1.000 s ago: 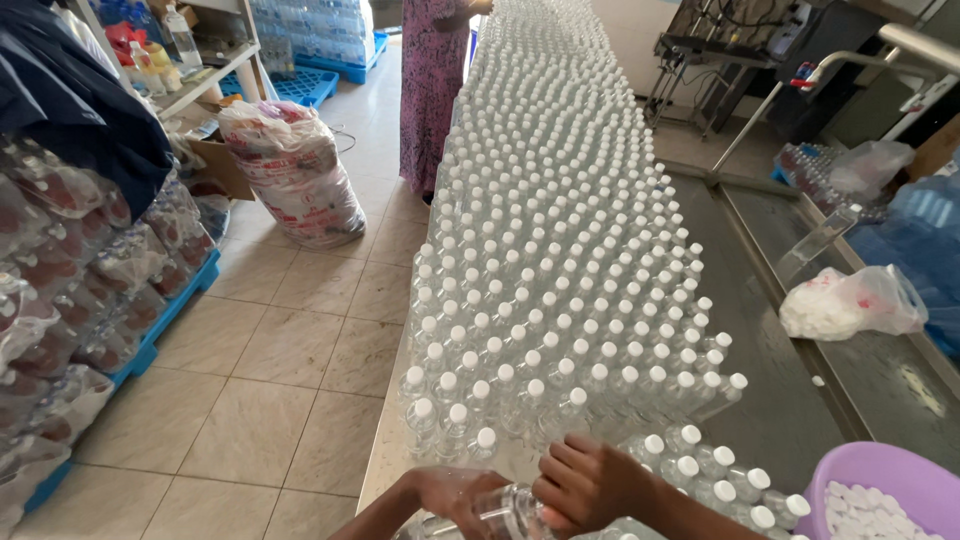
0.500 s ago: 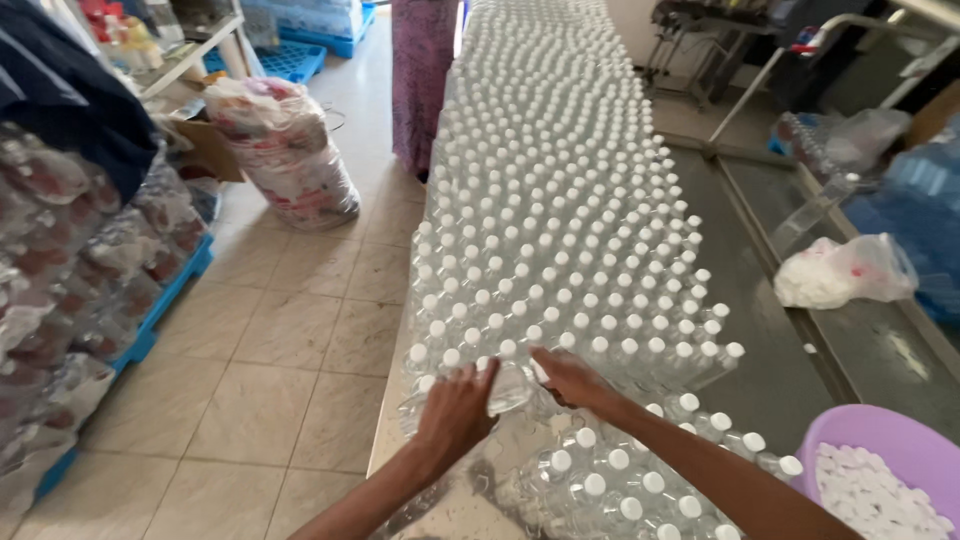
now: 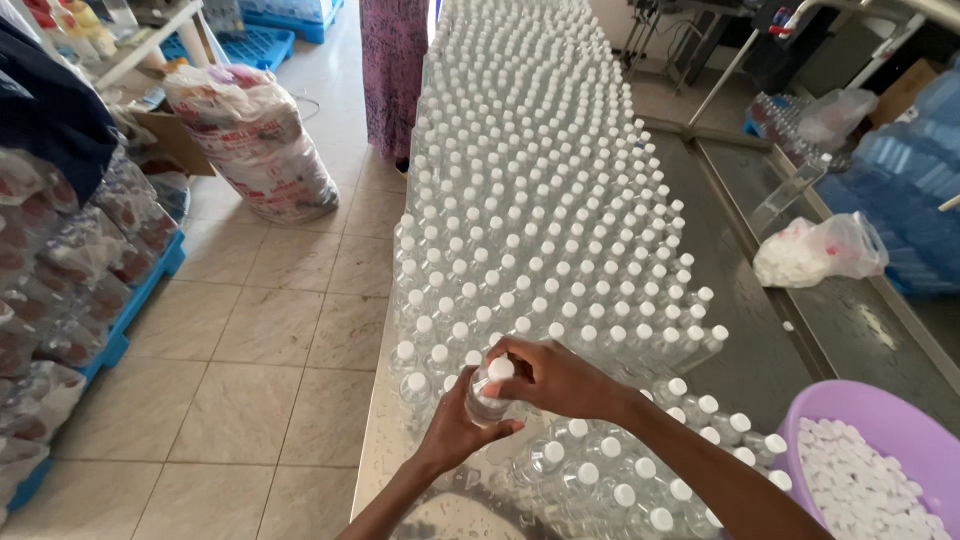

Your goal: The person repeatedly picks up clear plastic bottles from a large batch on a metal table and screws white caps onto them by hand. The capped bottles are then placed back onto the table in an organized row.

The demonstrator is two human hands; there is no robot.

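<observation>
My left hand point(image 3: 458, 425) grips the body of a small clear plastic bottle point(image 3: 485, 398) held upright at the near end of a long metal table point(image 3: 378, 450). The fingers of my right hand point(image 3: 555, 378) close around that bottle's white cap point(image 3: 500, 368) from above. Just behind stands a dense field of capped clear bottles point(image 3: 540, 190) running the table's length. More capped bottles point(image 3: 600, 480) crowd under my right forearm. A purple basin point(image 3: 880, 420) full of loose white caps point(image 3: 860, 485) sits at the lower right.
A person in a patterned purple garment point(image 3: 393, 70) stands at the table's left side, farther up. A stuffed sack point(image 3: 255, 140) lies on the tiled floor. Wrapped bottle packs point(image 3: 70, 270) on blue pallets line the left. A white plastic bag point(image 3: 815, 250) rests on the steel counter at right.
The camera and both hands moved up the table. The bottle rose from low at the table's end to upright before the rows, and my right hand came onto its cap.
</observation>
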